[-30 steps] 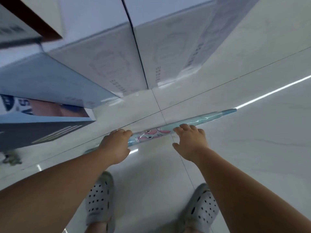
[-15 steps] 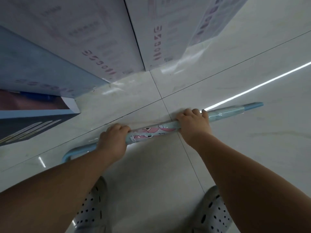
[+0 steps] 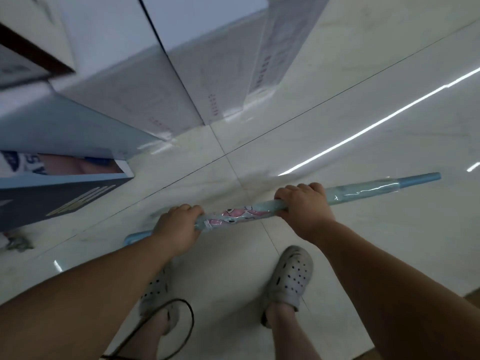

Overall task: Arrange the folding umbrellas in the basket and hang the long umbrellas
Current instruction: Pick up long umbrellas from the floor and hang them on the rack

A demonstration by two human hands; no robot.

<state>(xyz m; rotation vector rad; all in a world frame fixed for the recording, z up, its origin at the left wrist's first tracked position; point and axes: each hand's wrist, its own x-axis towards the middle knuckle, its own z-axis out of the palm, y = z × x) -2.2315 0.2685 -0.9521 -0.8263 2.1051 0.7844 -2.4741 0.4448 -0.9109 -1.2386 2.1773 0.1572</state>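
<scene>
I can see one long umbrella [image 3: 239, 213]. It is folded up, light blue with a pink picture on it, and it has a clear plastic wrap. The person holds it sideways in front of the body, above the shiny white floor [image 3: 376, 250]. The right end sits a bit higher than the left end.

The left hand [image 3: 176, 227] grips the umbrella near its blue handle [image 3: 135, 236]. Its fingers [image 3: 181, 207] are curled tight over the top. The right hand [image 3: 304, 206] grips it near the middle. Its fingers [image 3: 298, 188] are curled round it too. The pink part shows between the two hands. The thin blue tip [image 3: 426, 177] sticks out far past the right hand.

Down below I see two pale shoes with holes, the left shoe [image 3: 155, 289] and the right shoe [image 3: 293, 274]. A black cord [image 3: 187, 315] loops over the left foot.

Big white boxes [image 3: 181, 87] stand on the floor at the top left. A dark box [image 3: 52, 201] with a picture on it sits beside them, at the left edge. A long bright line of light shines on the floor.
</scene>
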